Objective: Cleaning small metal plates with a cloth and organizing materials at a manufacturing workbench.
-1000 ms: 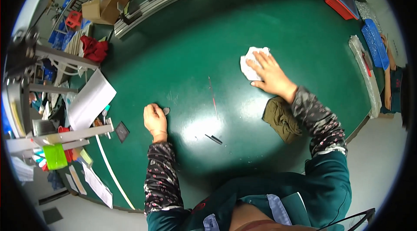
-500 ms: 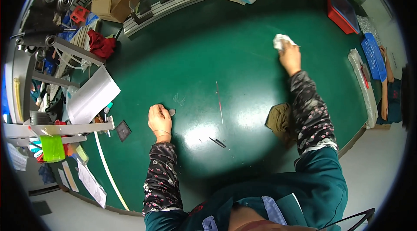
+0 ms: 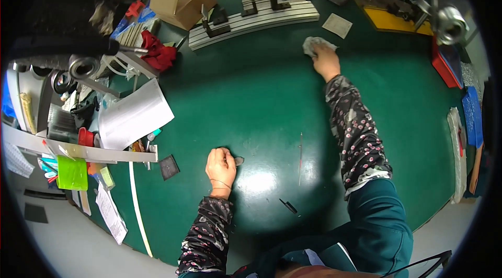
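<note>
My right hand (image 3: 327, 61) is stretched far across the green table, its fingers closed on a crumpled white cloth (image 3: 312, 45) pressed to the tabletop. My left hand (image 3: 220, 167) rests nearer, its fingers curled in. A small greyish flat piece (image 3: 239, 161) shows at its edge; the hand hides whether the fingers grip it. Between my arms lies a thin reddish rod (image 3: 300, 163) with a fine tip. Nearer my body is a short black pen-like piece (image 3: 288, 206).
A slotted metal rail with a dial gauge (image 3: 256, 16) and a cardboard box (image 3: 180, 5) stand at the back. A pale square card (image 3: 337, 26) lies beyond the cloth. At left are a shelf frame (image 3: 78, 151) and white paper (image 3: 137, 113); at right, a red tray (image 3: 443, 63).
The view has shifted. My right hand has carried the white cloth farther away and leftward, toward the rail. The other person's hand and the light blue packet have left the pale card.
</note>
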The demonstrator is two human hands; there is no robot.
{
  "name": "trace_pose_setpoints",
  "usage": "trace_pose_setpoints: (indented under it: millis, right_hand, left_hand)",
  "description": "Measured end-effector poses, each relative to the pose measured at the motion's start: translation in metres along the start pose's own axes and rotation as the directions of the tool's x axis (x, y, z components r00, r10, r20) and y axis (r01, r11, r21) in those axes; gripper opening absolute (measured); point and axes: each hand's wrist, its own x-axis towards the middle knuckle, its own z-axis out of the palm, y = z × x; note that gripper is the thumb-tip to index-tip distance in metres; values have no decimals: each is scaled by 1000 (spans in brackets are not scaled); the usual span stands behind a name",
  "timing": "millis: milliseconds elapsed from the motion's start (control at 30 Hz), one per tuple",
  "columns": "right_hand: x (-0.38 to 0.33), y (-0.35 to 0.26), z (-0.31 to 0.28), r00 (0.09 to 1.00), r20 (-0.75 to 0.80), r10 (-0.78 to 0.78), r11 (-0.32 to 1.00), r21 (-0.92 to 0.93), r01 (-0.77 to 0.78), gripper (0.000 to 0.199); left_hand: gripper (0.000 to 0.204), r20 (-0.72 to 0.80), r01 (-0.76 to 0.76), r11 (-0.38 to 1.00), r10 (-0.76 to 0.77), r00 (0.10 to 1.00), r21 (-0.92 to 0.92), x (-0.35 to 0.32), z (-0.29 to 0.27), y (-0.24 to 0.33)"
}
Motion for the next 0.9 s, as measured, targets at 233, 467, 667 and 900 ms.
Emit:
trace_pose_setpoints:
  millis: [233,467,667,900]
  right_hand:
    - [-102,-104,-79,750,137,-647,705,483,519,29]
    - [-112,8,-150,979,151,-136,987,106,121,28]
    - [-53,10,-258,941,263,213,927,250,-280,57]
    - [-171,-18,-289,947,316,53,974,194,-119,47]
  left_hand:
    - [4,-21,-6,1000,6,1000,6,5,-7,-3]
    - [6,-10,-50,990,52,999,133,7,1,-8]
    - [5,252,-96,978,47,967,187,24,-18,16]
    - [23,487,-209,978,193,852,-23,28,-6,124]
